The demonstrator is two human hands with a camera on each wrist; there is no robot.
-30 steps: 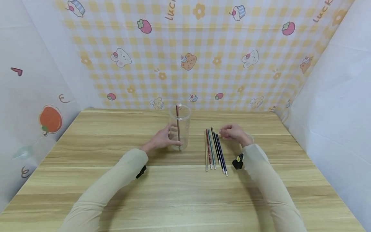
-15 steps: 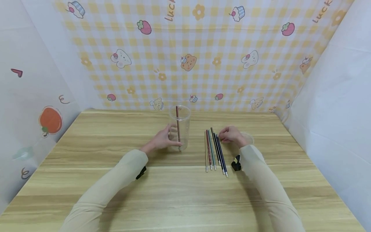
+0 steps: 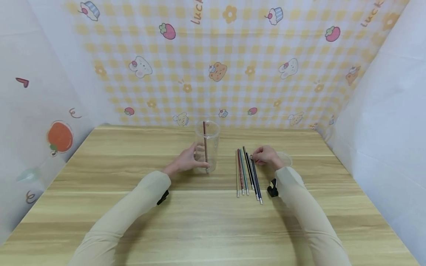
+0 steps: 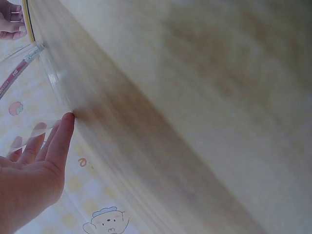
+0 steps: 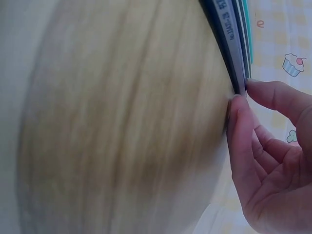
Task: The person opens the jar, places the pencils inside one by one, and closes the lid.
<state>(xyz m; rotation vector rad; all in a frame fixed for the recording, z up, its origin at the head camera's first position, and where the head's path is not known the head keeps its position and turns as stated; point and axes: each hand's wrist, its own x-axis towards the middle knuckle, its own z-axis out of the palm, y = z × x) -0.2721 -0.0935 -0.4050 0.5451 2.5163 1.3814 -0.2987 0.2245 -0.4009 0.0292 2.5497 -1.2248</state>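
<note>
My left hand [image 3: 187,159] holds an upright clear plastic cup [image 3: 214,147] near its base, thumb in front and fingers behind. Inside the cup, a reddish-brown pencil [image 3: 205,147] stands with its eraser end down; HB shows on this pencil [image 4: 18,70] in the left wrist view. Right of the cup lie several pencils, among them a yellowish one [image 3: 237,177], a red one [image 3: 240,173] and a teal one [image 3: 244,175]. At the far end of the dark pencils, my right hand [image 3: 265,155] pinches a dark pencil [image 5: 226,39] between thumb and index finger.
A clear, round, lid-like disc [image 3: 286,159] lies behind the right wrist, partly hidden. The wooden table [image 3: 206,221] ends at a checked cloth backdrop [image 3: 186,70], with white cloth sides [image 3: 382,111] at left and right. Dark cameras sit at both wrists.
My right hand has moved slightly left and nearer, onto the end of the dark pencils. More of the clear disc shows behind it. The left hand and cup stay put.
</note>
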